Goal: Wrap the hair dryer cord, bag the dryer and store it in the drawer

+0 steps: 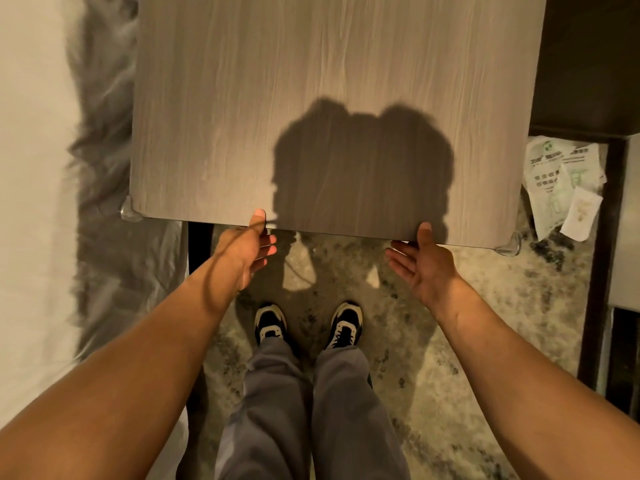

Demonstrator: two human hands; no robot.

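I look straight down on a grey wood-grain table top. No hair dryer, cord, bag or drawer shows; whatever lies under the top is hidden. My left hand is at the front edge, its thumb resting on the top and its fingers spread below the edge. My right hand is at the same edge further right, thumb tip against the edge, palm turned inward, fingers apart. Neither hand holds anything.
White bedding runs along the left side. Printed paper sheets lie to the right of the table beside dark furniture. Clear corner guards sit on the table's front corners. My feet stand on mottled carpet.
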